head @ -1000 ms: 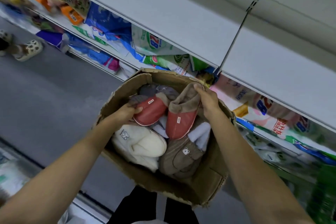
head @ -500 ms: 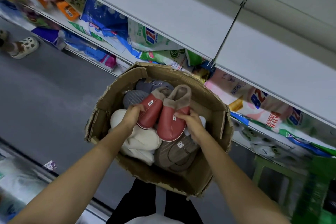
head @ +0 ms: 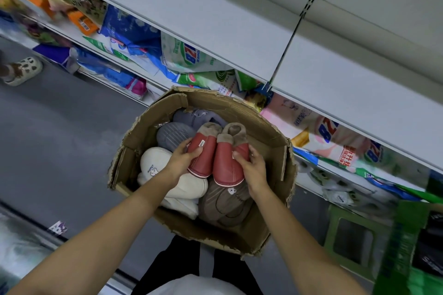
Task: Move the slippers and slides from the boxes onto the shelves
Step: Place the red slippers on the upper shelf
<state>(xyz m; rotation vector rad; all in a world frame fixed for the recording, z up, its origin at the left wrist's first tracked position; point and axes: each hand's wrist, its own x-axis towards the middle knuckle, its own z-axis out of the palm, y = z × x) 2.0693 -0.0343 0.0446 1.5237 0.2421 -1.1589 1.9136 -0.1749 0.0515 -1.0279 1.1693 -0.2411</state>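
Note:
A torn cardboard box (head: 271, 132) stands on the floor below me, full of slippers. My left hand (head: 178, 159) grips a red slipper with a fur cuff (head: 203, 155). My right hand (head: 251, 165) grips its twin, the second red slipper (head: 226, 165). The two red slippers lie side by side, lifted a little above the pile. Under them sit a cream slipper (head: 153, 165), a brown slipper (head: 226, 203) and grey slippers (head: 173, 135). A bare white shelf (head: 215, 19) runs across the top.
Below the white shelf, lower shelves hold detergent bags (head: 189, 55) and other packs. A green plastic stool (head: 352, 244) stands at the right. Another person's foot in a cream clog (head: 22, 70) is at far left on the grey floor (head: 60, 139).
Both hands brought the two red slippers together side by side. My right hand slid from the heel cuff down to the slipper's toe part. The view shifted slightly.

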